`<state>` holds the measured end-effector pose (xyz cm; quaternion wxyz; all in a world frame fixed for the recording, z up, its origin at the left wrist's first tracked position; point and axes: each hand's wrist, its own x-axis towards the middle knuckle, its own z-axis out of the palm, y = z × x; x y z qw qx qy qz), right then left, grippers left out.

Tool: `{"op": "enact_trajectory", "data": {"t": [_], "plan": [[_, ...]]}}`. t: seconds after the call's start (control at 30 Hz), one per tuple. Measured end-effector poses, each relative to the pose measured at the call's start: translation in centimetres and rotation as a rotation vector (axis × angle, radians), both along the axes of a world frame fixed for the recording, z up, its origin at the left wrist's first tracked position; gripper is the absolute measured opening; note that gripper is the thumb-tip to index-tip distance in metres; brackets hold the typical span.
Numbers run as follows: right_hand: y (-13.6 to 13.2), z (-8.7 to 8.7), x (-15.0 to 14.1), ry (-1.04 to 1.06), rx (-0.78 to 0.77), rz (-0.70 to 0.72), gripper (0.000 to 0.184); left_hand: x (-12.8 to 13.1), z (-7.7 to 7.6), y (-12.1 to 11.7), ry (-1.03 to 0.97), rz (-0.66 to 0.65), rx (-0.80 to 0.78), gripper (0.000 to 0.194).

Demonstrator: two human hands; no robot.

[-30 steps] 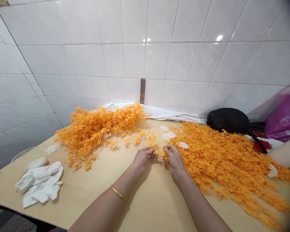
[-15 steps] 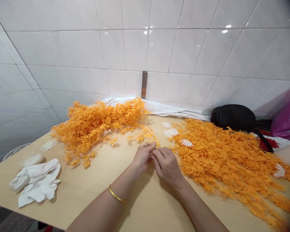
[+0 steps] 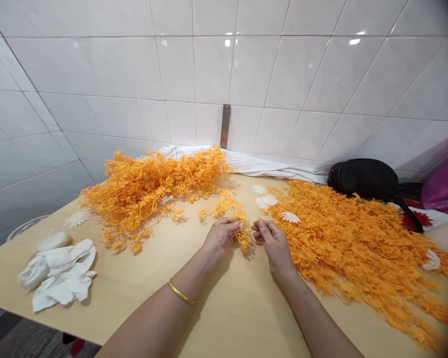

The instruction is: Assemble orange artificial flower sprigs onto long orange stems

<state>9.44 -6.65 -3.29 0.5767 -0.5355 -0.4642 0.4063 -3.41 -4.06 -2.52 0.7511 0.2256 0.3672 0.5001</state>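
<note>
- The left hand was grasping a small orange sprig between its fingertips, just above the pale wooden tabletop.
- The right hand stood just beside it, thumb and fingers pinched together (too small to tell whether they held a strand).
- White cut-out daisies lay just beyond the hands.
- A loose orange heap spread to the right, and another lay to the left.
- A black bag sat farther back against the white tiled wall.
</note>
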Motion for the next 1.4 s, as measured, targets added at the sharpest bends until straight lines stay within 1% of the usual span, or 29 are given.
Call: {"op": "enact_trajectory", "data": {"t": [0.07, 0.13, 0.2, 0.3, 0.37, 0.47, 0.6, 0.67, 0.73, 0.8, 0.87, 0.93, 1.0, 1.1, 1.2, 1.27, 1.4], "plan": [[-0.1, 0.0, -0.3, 0.031, -0.025, 0.089, 0.033, 0.0, 0.1, 0.0, -0.021, 0.013, 0.0, 0.008], [-0.2, 0.0, -0.5, -0.009, -0.023, 0.182, 0.031, 0.0, 0.2, 0.0, -0.042, 0.021, 0.012, 0.008], [-0.2, -0.2, -0.5, -0.065, 0.011, 0.213, 0.028, 0.0, 0.3, -0.1, -0.047, 0.014, 0.027, 0.008], [-0.1, -0.6, -0.3, -0.08, 0.081, 0.118, 0.025, 0.2, 0.2, -0.3, -0.018, -0.038, 0.049, 0.011], [0.0, -0.7, -0.1, -0.088, 0.114, 0.055, 0.023, 0.4, -0.1, -0.4, 0.014, -0.109, 0.083, 0.014], [0.1, -0.7, 0.0, -0.117, 0.135, 0.038, 0.022, 0.8, -0.6, -0.6, 0.071, -0.191, 0.147, 0.015], [0.0, -1.0, -0.3, -0.114, 0.099, 0.038, 0.021, 1.2, -0.8, -1.0, 0.085, -0.201, 0.166, 0.016], [0.2, -1.3, -0.3, -0.016, 0.042, 0.006, 0.02, 1.2, -0.6, -1.2, 0.069, -0.218, 0.164, 0.018], [0.6, -1.2, 0.0, 0.164, -0.033, -0.074, 0.022, 1.0, -0.4, -1.4, 0.036, -0.232, 0.165, 0.019], [1.0, -0.7, 0.6, 0.316, -0.085, -0.163, 0.025, 0.8, -0.3, -1.5, -0.012, -0.254, 0.173, 0.02], [1.1, 0.2, 1.1, 0.395, -0.095, -0.193, 0.027, 0.6, -0.3, -1.4, -0.027, -0.277, 0.199, 0.019], [0.9, 1.0, 1.2, 0.408, -0.092, -0.148, 0.026, 0.6, -0.5, -1.2, 0.006, -0.266, 0.222, 0.019], [0.5, 1.5, 1.0, 0.379, -0.095, -0.09, 0.024, 0.6, -0.7, -0.9, 0.041, -0.218, 0.23, 0.019], [0.1, 1.6, 0.6, 0.314, -0.127, -0.063, 0.021, 0.5, -0.9, -0.6, 0.069, -0.18, 0.24, 0.019], [0.2, 1.2, 0.7, 0.336, -0.228, -0.013, 0.022, 0.4, -1.0, -0.6, 0.132, -0.176, 0.265, 0.017], [0.2, 1.0, 0.9, 0.378, -0.281, 0.07, 0.02, 0.3, -0.9, -0.6, 0.177, -0.157, 0.29, 0.014], [-0.2, 1.3, 1.0, 0.443, -0.306, 0.275, 0.021, 0.1, -0.5, -0.5, 0.225, -0.114, 0.327, 0.009]]}}
